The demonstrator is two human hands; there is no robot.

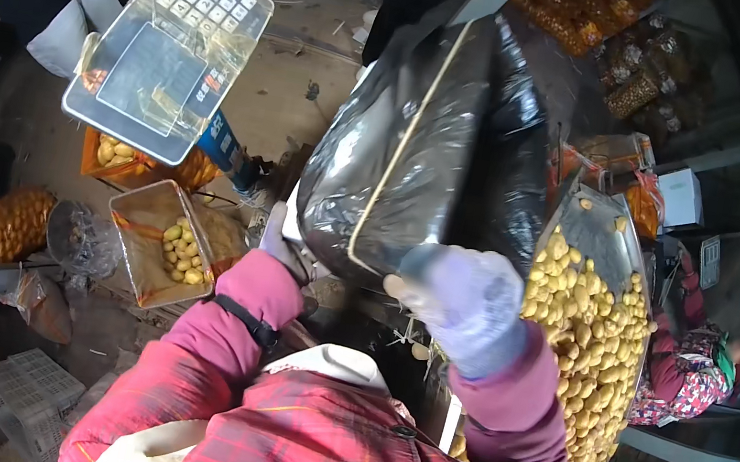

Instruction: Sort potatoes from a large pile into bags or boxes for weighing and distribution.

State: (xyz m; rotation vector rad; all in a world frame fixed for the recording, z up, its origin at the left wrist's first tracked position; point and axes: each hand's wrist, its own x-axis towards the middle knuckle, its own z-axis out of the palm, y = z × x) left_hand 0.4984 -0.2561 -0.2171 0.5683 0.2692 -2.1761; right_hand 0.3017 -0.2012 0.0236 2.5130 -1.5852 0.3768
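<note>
A large bundle wrapped in shiny black plastic (388,161), with a pale cord across its top, fills the middle of the view. My left hand (286,247), in a light glove, is against the lower left of the bundle, beside a white edge under it; most of its fingers are hidden. My right hand (458,296), in a pale purple glove, is at the bundle's near edge, blurred, its fingers bent; its grip is unclear. To the right, many potatoes (579,351) lie in a metal trough (595,230).
A scale display with a keypad (152,91) stands on a blue post (227,147) at upper left. Below it, a lined box (142,296) holds potatoes. A net sack of potatoes (7,228) and plastic crates (28,394) are farther left. Another person (688,376) is at far right.
</note>
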